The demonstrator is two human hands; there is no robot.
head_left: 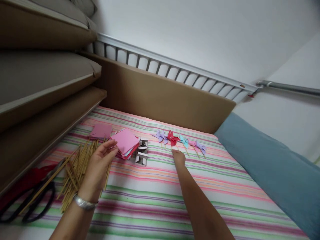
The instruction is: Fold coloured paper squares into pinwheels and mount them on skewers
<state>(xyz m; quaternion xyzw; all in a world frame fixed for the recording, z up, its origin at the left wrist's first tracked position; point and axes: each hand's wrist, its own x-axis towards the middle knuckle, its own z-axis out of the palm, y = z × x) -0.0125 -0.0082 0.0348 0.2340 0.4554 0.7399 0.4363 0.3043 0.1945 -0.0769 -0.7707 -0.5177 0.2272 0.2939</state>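
My left hand (pixel 100 163) hovers with fingers apart over a pile of thin wooden sticks (pixel 76 170), its fingertips close to a stack of pink paper squares (pixel 125 141). My right hand (pixel 178 156) reaches forward with fingers curled, just below a red paper pinwheel (pixel 172 137). This pinwheel lies in a row with a lilac pinwheel (pixel 160 136), a light blue pinwheel (pixel 184 141) and a pink-and-lilac pinwheel (pixel 198 146). Whether the right hand pinches a stick is hidden.
Everything lies on a striped sheet (pixel 162 193). A small white box (pixel 142 151) sits beside the paper stack, and a single pink sheet (pixel 101 130) lies farther back. Black scissors (pixel 30 203) lie at the left edge. A brown headboard (pixel 160 96) and a blue cover (pixel 270 176) border the sheet.
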